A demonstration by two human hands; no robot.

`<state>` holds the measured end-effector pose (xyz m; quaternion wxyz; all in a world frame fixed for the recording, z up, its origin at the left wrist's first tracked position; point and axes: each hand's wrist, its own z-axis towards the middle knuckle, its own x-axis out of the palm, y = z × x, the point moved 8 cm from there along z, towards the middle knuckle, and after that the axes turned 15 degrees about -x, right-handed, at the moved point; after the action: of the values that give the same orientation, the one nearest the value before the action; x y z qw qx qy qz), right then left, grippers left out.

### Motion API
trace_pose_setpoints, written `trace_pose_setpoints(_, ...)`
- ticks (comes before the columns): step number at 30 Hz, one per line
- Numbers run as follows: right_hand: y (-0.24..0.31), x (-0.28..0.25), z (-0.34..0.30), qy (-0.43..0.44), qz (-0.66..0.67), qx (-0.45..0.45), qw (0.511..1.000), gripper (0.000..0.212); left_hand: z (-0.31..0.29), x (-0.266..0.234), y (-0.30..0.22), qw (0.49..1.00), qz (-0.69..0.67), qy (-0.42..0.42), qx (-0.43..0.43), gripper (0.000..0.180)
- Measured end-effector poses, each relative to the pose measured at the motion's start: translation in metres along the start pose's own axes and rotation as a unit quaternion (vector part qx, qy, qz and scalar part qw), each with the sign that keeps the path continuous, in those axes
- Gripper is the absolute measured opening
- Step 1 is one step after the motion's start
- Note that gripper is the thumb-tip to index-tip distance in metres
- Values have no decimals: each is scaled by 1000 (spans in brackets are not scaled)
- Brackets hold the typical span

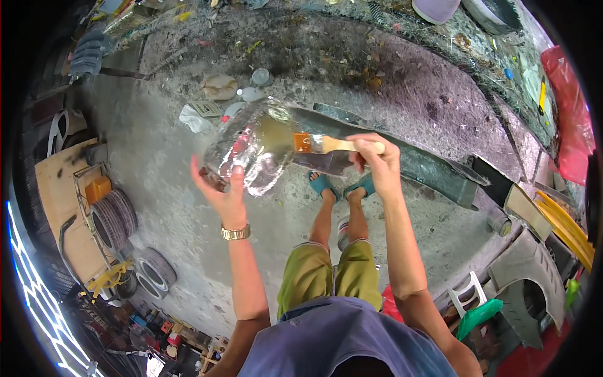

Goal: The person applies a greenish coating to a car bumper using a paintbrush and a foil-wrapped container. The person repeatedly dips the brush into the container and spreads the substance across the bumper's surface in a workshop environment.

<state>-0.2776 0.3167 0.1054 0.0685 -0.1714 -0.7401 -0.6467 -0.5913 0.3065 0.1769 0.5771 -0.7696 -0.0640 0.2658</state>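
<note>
brush tip at the jar mouth

my left hand (pixel 225 191) cups the clear jar (pixel 251 151); my right hand (pixel 375 160) grips the paintbrush (pixel 323 144), its long axis pointing left into it.

A single fisheye view looks steeply down from the person's head, close above the left hand (pixel 225 195) and right hand (pixel 370 157), concrete floor (pixel 188 207) below them.
</note>
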Motion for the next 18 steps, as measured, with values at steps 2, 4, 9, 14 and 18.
trace_pose_setpoints(2, -20, -13, -8, 16, -18, 11, 1000, 15, 4, -6, -2, 1000, 10, -18, 9, 80)
trace_pose_setpoints(4, -46, -15, -14, 35, -36, 33, 998, 15, 7, -7, -1, 999, -1, -17, -28, 86)
trace_pose_setpoints(9, -68, 0, -20, 186, -193, 38, 963, 20, 6, -5, -8, 999, -19, -8, -28, 84)
trace_pose_setpoints(14, -34, -4, -10, 304, -342, -11, 889, 18, 1, -15, -12, 999, -18, -33, -26, 72)
trace_pose_setpoints(18, -40, 43, 12, 362, -311, -79, 875, 17, 6, -25, -12, 998, -13, -60, -30, 69)
